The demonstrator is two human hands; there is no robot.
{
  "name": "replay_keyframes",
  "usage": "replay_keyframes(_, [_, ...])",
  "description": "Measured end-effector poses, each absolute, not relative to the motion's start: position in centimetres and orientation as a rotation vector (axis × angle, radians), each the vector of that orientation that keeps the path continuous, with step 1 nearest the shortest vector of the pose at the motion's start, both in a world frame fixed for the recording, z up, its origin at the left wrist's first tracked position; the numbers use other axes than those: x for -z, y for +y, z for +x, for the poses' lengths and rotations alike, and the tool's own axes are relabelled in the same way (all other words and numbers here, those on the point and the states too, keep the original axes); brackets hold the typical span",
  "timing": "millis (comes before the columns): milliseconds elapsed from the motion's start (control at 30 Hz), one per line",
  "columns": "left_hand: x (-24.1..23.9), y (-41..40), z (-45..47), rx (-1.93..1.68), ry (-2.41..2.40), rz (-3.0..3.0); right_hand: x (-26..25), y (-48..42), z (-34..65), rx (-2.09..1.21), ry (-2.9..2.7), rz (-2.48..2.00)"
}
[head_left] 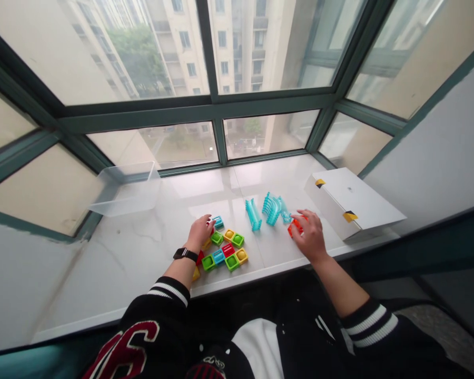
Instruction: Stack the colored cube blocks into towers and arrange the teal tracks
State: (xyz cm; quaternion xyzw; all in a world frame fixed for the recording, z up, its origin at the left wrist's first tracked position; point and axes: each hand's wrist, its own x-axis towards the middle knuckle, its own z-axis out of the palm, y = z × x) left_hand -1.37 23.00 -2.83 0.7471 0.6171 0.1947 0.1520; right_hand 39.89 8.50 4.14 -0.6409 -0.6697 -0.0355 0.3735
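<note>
My left hand (200, 232) reaches over the far left of a group of coloured plastic toy blocks, its fingers curled on a mostly hidden red block. Beside its fingertips lies a blue block (218, 222). A green block (217, 238), a yellow block (229, 235) and a red block (228, 249) are among several spread nearer the table edge. Over to the right, my right hand (311, 235) has its fingers closed around an orange-red plastic piece (296, 226), partly covered by them. Just left of it are a curved turquoise track piece (273, 208) and a straight one (253, 215).
A clear plastic bin (127, 189) stands at the back left by the window. At the right is a white box (351, 202) with yellow-and-black tabs. The white marble-patterned ledge (142, 258) ends at a front edge close to my body.
</note>
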Motion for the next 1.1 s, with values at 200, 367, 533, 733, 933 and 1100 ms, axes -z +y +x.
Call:
replay_keyframes(200, [1.7, 17.1, -5.6, -0.979, 1.761, 1.951, -0.9, 10.6, 44.0, -0.114, -1.706, -1.973])
replay_keyframes(367, [1.7, 8.6, -9.4, -1.092, 1.877, 1.681, -0.1, 10.5, 44.4, -0.267, -1.702, -2.022])
replay_keyframes(533, [1.5, 2.4, -9.5, -1.151, 1.883, 1.571, -2.9, 8.5, 43.9, -0.461, -1.688, -1.81])
replay_keyframes(733, [-2.4, 0.7, -1.4, -1.206, 1.624, 1.862, -5.9, 5.2, 37.6, -1.022, -1.585, -1.407])
replay_keyframes(933, [-3.2, 0.9, 6.9, -0.934, 1.356, 2.226, -4.9, 3.1, 30.7, -1.261, -1.605, -1.183])
replay_keyframes(1100, [-2.1, 0.8, 7.4, -0.818, 1.455, 2.318, -3.3, 2.6, 29.5, -1.347, -1.497, -1.187])
